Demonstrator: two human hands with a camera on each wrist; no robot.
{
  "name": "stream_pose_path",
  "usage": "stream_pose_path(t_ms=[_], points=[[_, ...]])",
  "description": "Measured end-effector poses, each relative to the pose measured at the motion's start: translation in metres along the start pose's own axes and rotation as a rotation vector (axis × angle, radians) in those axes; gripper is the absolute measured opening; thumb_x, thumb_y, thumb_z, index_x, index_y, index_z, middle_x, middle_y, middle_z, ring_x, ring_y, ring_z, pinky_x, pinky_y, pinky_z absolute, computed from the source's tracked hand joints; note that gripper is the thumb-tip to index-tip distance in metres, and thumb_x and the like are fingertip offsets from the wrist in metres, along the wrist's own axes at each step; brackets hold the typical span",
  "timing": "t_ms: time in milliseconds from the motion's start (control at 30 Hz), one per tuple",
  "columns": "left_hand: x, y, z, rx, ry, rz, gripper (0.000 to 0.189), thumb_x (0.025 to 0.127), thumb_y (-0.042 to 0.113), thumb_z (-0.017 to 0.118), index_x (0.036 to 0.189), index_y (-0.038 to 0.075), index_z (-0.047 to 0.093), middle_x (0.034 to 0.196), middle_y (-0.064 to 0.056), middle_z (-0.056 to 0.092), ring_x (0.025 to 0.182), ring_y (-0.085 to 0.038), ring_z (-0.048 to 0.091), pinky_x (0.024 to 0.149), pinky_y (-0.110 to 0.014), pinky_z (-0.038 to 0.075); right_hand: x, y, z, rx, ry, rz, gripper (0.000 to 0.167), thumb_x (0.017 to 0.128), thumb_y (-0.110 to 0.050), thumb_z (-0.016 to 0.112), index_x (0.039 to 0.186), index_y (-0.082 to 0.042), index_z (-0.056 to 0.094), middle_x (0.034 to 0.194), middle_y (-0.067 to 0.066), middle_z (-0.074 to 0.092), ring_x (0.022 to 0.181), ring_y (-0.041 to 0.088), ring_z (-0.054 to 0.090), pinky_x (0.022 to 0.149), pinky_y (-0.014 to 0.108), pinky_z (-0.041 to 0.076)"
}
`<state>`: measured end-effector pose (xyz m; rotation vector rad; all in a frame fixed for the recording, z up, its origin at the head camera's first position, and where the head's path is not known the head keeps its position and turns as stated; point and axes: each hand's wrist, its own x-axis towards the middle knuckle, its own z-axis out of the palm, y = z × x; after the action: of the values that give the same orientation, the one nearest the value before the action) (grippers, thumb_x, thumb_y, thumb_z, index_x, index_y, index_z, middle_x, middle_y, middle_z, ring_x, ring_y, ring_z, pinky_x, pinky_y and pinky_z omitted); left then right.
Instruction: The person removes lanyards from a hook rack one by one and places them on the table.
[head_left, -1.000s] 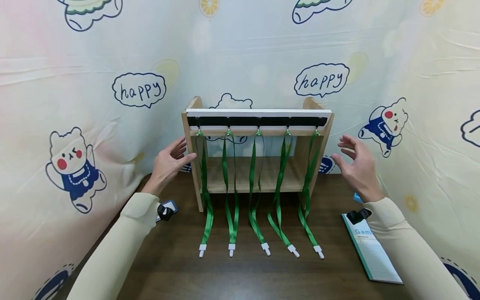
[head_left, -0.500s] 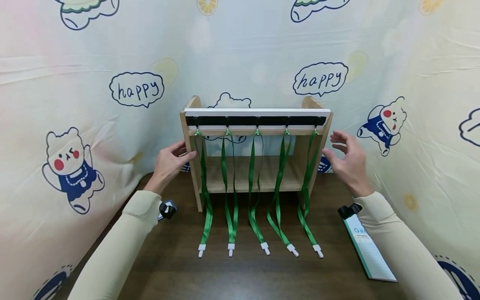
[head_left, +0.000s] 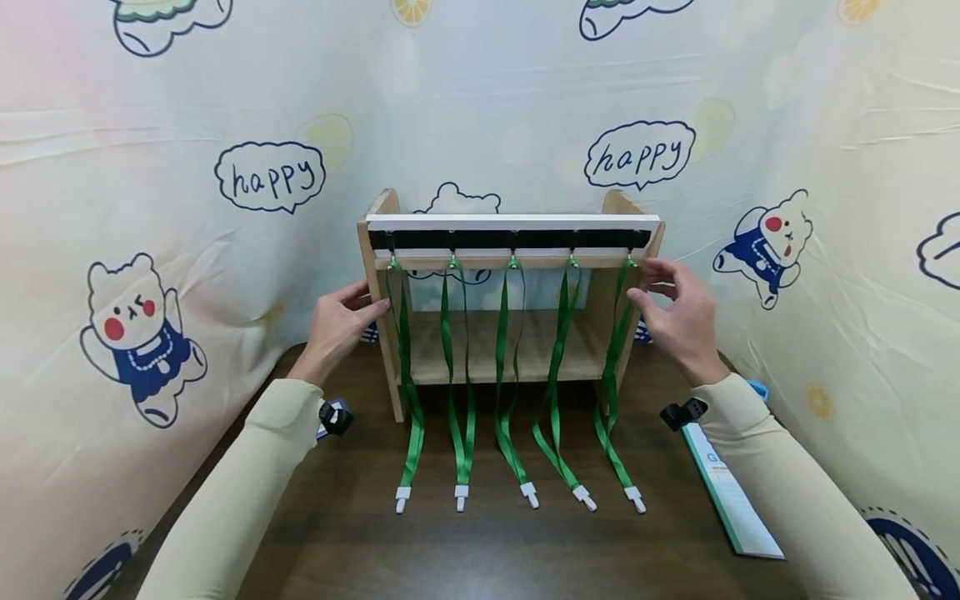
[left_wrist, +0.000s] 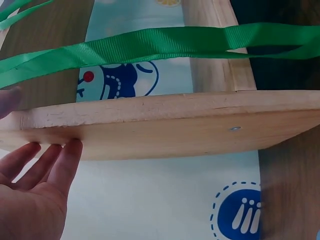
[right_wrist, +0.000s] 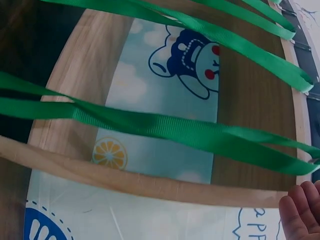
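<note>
A small wooden shelf (head_left: pixel 517 346) stands on the table, with a white rail (head_left: pixel 517 222) and black strip across its upper front. Several green lanyards (head_left: pixel 557 358) hang from the strip, their white clips (head_left: pixel 529 495) lying on the tabletop. My left hand (head_left: pixel 335 327) holds the left side panel (left_wrist: pixel 150 130), fingertips against its outer face and thumb at the front edge. At the opposite side, my right hand (head_left: pixel 681 317) is at the right panel (right_wrist: pixel 150 186), thumb by its front edge. Firm contact of the right fingers cannot be told; in the right wrist view that hand is mostly cut off.
On the brown table (head_left: pixel 480 554), a booklet (head_left: pixel 731 492) lies partly under the right forearm, near a blue object (head_left: pixel 758 389). A small blue-edged card (head_left: pixel 327 427) sits behind the left wrist. A printed cloth (head_left: pixel 517 100) hangs close behind the shelf.
My right hand has moved left and slightly up, from apart to the shelf's right panel. The left hand stays at the left panel. The shelf and lanyards keep their place.
</note>
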<state>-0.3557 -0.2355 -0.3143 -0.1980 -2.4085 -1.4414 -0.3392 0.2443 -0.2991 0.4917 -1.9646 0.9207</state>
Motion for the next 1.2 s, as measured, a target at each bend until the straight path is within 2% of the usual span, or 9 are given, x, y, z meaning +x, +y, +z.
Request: stream_pose_path(t_ms=[200, 467, 767, 933, 1067, 1200], points=[[-0.002, 0.001, 0.0, 0.009, 0.01, -0.023, 0.07, 0.094, 0.049, 0.069, 0.152, 0.019, 0.047, 0.148, -0.016, 0.057, 0.134, -0.035, 0.058, 0.111, -0.054, 0.049, 0.0, -0.004, 0.009, -0.016, 0.013, 0.004, 0.044, 0.089, -0.012, 0.077, 0.129, -0.001, 0.062, 0.12, 0.017, 0.069, 0.102, 0.032, 0.068, 0.092, 0.001, 0.042], [-0.001, 0.002, -0.001, -0.003, 0.002, -0.022, 0.069, 0.094, 0.046, 0.069, 0.152, 0.017, 0.046, 0.147, -0.017, 0.058, 0.133, -0.035, 0.059, 0.111, -0.053, 0.049, -0.001, -0.006, 0.017, -0.046, 0.044, 0.039, 0.042, 0.091, -0.016, 0.076, 0.128, 0.0, 0.063, 0.12, 0.017, 0.069, 0.102, 0.03, 0.069, 0.091, 0.004, 0.043], [0.0, 0.003, -0.001, 0.004, 0.006, -0.024, 0.068, 0.095, 0.045, 0.069, 0.152, 0.017, 0.046, 0.147, -0.017, 0.058, 0.133, -0.035, 0.059, 0.11, -0.053, 0.05, 0.001, -0.011, 0.022, -0.064, 0.067, 0.077, 0.038, 0.094, -0.023, 0.073, 0.123, 0.0, 0.066, 0.112, 0.017, 0.072, 0.094, 0.029, 0.07, 0.084, 0.015, 0.05], [-0.001, 0.003, 0.0, 0.0, 0.0, -0.029, 0.068, 0.094, 0.045, 0.069, 0.152, 0.017, 0.047, 0.146, -0.017, 0.058, 0.132, -0.035, 0.06, 0.11, -0.053, 0.05, 0.001, -0.012, 0.025, -0.058, 0.081, 0.107, 0.035, 0.095, -0.024, 0.072, 0.117, 0.002, 0.069, 0.107, 0.018, 0.073, 0.086, 0.027, 0.068, 0.076, 0.007, 0.045], [-0.002, 0.003, 0.0, -0.006, -0.006, -0.037, 0.069, 0.094, 0.046, 0.069, 0.153, 0.017, 0.046, 0.146, -0.017, 0.058, 0.132, -0.035, 0.06, 0.111, -0.053, 0.049, 0.003, -0.015, 0.028, -0.052, 0.081, 0.153, 0.035, 0.095, -0.029, 0.072, 0.113, 0.002, 0.071, 0.103, 0.019, 0.074, 0.083, 0.025, 0.068, 0.071, 0.004, 0.042], [-0.001, 0.003, -0.001, -0.011, -0.006, -0.035, 0.069, 0.094, 0.044, 0.07, 0.153, 0.018, 0.046, 0.146, -0.017, 0.058, 0.132, -0.035, 0.059, 0.111, -0.054, 0.049, 0.006, -0.02, 0.031, -0.043, 0.073, 0.252, 0.04, 0.096, -0.037, 0.069, 0.111, 0.0, 0.072, 0.102, 0.017, 0.075, 0.084, 0.023, 0.067, 0.069, 0.008, 0.044]])
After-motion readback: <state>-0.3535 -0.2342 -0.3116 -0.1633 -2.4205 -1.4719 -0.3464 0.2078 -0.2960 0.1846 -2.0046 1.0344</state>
